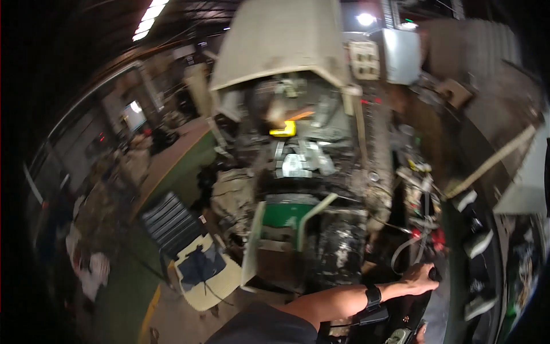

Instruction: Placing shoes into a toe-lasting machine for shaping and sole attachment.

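My left arm reaches across to the lower right, with a black band on the wrist. My left hand (421, 279) is closed around the dark rounded end (435, 274) of something black; its full shape cannot be made out. Below it, at the lower edge, only a small part of my right hand (421, 332) shows, its fingers mostly hidden. A black surface (409, 312) lies between the two hands. Beside my right hand is a pale grey-green object (397, 336), cut off by the lower edge. Just beyond my left hand are red parts (437, 239) and a looping grey hose (399, 252).
A large machine with a beige hood (281, 40) stands ahead, a yellow piece (283, 128) blurred inside it. In front is an open green-lined chute (282, 215). A chair with a black slatted back (172, 221) stands at left. Pale-ended dark items (479, 243) line the right.
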A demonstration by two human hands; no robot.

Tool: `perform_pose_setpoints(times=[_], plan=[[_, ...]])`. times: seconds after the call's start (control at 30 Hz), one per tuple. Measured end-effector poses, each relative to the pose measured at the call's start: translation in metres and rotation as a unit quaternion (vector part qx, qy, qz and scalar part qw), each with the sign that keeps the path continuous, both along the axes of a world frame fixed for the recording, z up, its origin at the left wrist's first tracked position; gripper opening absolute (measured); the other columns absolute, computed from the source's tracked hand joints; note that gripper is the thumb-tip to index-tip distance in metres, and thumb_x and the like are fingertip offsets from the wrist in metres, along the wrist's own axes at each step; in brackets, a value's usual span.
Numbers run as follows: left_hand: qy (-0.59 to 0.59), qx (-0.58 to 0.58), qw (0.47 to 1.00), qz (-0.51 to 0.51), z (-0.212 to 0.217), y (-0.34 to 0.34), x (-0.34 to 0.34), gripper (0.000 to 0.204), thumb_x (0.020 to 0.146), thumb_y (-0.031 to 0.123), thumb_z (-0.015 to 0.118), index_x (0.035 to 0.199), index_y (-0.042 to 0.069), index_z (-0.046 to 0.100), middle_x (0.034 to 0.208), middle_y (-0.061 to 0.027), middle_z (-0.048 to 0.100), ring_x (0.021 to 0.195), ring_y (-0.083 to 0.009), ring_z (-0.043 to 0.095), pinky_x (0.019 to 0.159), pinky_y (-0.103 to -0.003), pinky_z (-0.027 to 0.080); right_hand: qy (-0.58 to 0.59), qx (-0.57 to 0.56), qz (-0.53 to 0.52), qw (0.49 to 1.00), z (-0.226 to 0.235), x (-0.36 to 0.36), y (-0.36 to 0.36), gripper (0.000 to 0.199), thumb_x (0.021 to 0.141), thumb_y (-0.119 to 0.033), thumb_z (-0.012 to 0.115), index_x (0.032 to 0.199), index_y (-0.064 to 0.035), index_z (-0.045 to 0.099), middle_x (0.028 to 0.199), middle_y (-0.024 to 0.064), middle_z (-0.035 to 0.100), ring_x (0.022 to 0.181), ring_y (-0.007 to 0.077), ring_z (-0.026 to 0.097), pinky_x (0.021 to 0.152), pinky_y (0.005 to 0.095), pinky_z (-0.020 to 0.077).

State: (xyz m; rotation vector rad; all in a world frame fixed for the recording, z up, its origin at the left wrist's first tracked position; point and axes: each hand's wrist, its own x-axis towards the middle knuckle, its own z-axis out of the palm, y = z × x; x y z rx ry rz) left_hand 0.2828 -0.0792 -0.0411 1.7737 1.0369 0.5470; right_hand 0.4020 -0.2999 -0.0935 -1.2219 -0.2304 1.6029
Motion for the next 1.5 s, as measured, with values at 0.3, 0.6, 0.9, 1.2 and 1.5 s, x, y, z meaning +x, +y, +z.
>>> perform_pose_setpoints(times=[0.3, 0.6, 0.9, 1.2, 1.5], plan=[[-0.053, -0.032, 0.985, 0.161, 0.077, 0.052, -0.254, 0.077, 0.074, 0.033, 0.071, 0.139, -0.003, 0.050, 0.125, -0.0247, 0.064, 0.112, -0.0321, 0.065, 0.098, -0.037, 0.049, -0.237, 0.187, 0.034, 0.953, 0.094, -0.215, 0.122, 0.048, 0.099, -0.015, 0.061, 0.143, -0.0017, 0.049, 0.137, 0.0123, 0.057, 0.114, 0.0194, 0.057, 0.097, 0.0351, 0.0471], [-0.054, 0.001, 0.943, 0.328, 0.101, 0.122, -0.443, 0.042, 0.096, 0.039, 0.053, 0.111, 0.000, 0.058, 0.082, -0.0090, 0.063, 0.076, -0.0185, 0.061, 0.068, -0.039, 0.048, -0.122, 0.208, 0.045, 0.969, 0.035, -0.373, 0.235, 0.030, 0.089, -0.019, 0.076, 0.112, -0.0069, 0.061, 0.096, 0.0013, 0.065, 0.085, 0.0112, 0.055, 0.076, 0.0312, 0.0464], [-0.454, -0.277, 0.802, 0.271, 0.058, 0.120, -0.510, 0.036, 0.100, 0.038, 0.053, 0.107, 0.007, 0.070, 0.099, -0.0043, 0.071, 0.091, -0.0164, 0.065, 0.088, -0.032, 0.048, -0.015, 0.186, 0.068, 0.980, 0.027, -0.422, 0.320, 0.023, 0.089, -0.015, 0.070, 0.110, -0.0063, 0.065, 0.099, 0.0037, 0.066, 0.091, 0.0173, 0.060, 0.082, 0.0321, 0.0519], [-0.518, -0.299, 0.752, 0.279, 0.016, 0.156, -0.511, 0.031, 0.101, 0.027, 0.058, 0.114, 0.000, 0.066, 0.113, -0.0088, 0.069, 0.101, -0.0208, 0.065, 0.092, -0.036, 0.050, 0.081, 0.181, 0.067, 0.978, 0.041, -0.459, 0.399, 0.030, 0.099, -0.007, 0.056, 0.128, -0.0045, 0.050, 0.109, 0.0055, 0.062, 0.096, 0.0160, 0.062, 0.084, 0.0331, 0.0550], [-0.537, -0.259, 0.705, 0.385, 0.010, 0.179, -0.499, 0.018, 0.098, 0.017, 0.064, 0.099, 0.000, 0.070, 0.099, -0.0057, 0.071, 0.087, -0.0149, 0.065, 0.081, -0.030, 0.051, 0.031, 0.165, 0.061, 0.984, 0.041, -0.460, 0.431, 0.020, 0.099, -0.013, 0.060, 0.117, -0.0059, 0.054, 0.105, 0.0022, 0.058, 0.100, 0.0119, 0.051, 0.090, 0.0308, 0.0467]])
